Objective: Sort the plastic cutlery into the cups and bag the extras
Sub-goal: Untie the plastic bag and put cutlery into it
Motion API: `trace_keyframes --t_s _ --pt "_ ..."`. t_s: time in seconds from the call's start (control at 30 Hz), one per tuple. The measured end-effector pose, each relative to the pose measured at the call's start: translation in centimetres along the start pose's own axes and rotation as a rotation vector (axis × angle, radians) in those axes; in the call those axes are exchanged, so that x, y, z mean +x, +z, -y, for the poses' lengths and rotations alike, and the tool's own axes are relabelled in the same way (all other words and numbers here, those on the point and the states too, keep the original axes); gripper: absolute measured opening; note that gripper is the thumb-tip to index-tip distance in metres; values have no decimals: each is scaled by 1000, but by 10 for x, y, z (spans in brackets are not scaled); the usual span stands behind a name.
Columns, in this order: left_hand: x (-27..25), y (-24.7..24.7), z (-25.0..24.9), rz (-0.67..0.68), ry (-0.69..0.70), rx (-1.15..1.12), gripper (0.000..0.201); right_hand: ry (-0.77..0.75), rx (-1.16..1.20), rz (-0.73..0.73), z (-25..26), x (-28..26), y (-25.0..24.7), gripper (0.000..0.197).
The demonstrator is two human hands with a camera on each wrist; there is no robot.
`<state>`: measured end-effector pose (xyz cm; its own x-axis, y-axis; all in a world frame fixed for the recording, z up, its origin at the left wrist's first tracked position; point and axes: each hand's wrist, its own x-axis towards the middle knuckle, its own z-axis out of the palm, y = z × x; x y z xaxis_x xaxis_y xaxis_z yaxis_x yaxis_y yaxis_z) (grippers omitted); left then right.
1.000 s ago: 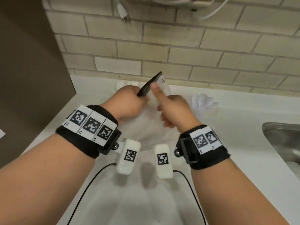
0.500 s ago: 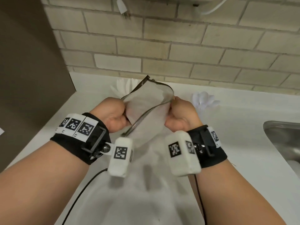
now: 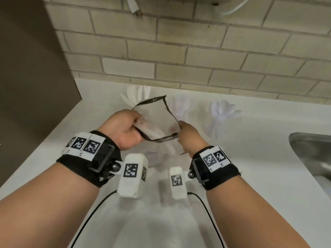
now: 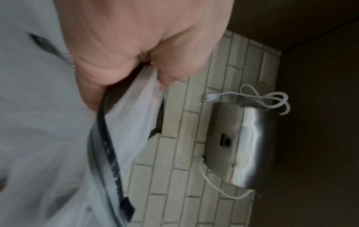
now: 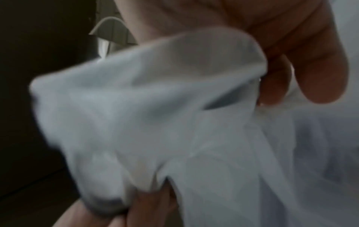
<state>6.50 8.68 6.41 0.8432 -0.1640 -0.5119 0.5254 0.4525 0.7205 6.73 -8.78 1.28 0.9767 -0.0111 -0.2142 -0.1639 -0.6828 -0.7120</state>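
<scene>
A translucent zip bag (image 3: 155,119) with a black zipper rim hangs above the white counter (image 3: 250,158), its mouth pulled open towards me. My left hand (image 3: 133,122) grips the rim's left side, fingers curled round it. My right hand (image 3: 181,127) pinches the right side by the black slider. The left wrist view shows my left hand (image 4: 136,46) clamped on the black zipper strip (image 4: 108,145). In the blurred right wrist view my right hand (image 5: 291,53) holds the bag (image 5: 155,115). Behind stand clear cups of white knives (image 3: 138,93), forks (image 3: 180,106) and spoons (image 3: 223,110).
A steel sink (image 3: 311,158) is set into the counter at the right. A brick wall (image 3: 179,51) runs along the back, with a steel wall unit (image 4: 239,147) and its loose white cord. A dark panel (image 3: 26,68) bounds the left side.
One second ago both hands pinched the bag's closed top. They then pulled the zipper rim apart, and now the mouth gapes wider and tilts towards me.
</scene>
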Motion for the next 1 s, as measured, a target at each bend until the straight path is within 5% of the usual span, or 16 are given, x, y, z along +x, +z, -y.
trace_keyframes --t_s 0.07,0.17,0.23,0.3,0.4,0.5,0.6,0.67,0.83,0.93,1.0 --pt "-2 -4 8 43 -33 49 20 34 35 -48 -8 4 2 45" --pt "4 -15 26 -46 -24 419 27 54 527 -171 -2 5 -1 45" --pt "8 -19 31 -180 23 554 22 -31 916 -80 9 -2 -7 47" --pt "12 -21 29 -267 78 541 13 -228 1026 96 19 -12 -17 49" --pt "17 -20 22 -229 131 435 11 -359 652 147 18 -19 -19 41" --pt "13 -18 24 -119 65 194 18 -229 -23 6 10 -12 -12 33" --pt "5 -17 32 83 20 -32 28 -86 -234 90 5 -11 -7 89" --pt "5 -22 39 146 139 -75 47 -79 -222 154 7 -13 -4 100" --pt "-3 -24 38 225 509 474 50 -260 -237 107 12 -13 -3 63" --pt "-2 -28 35 131 446 713 51 -240 -210 5 17 -15 -5 32" --pt "0 -29 34 47 372 816 29 -262 -164 -53 16 -13 -4 19"
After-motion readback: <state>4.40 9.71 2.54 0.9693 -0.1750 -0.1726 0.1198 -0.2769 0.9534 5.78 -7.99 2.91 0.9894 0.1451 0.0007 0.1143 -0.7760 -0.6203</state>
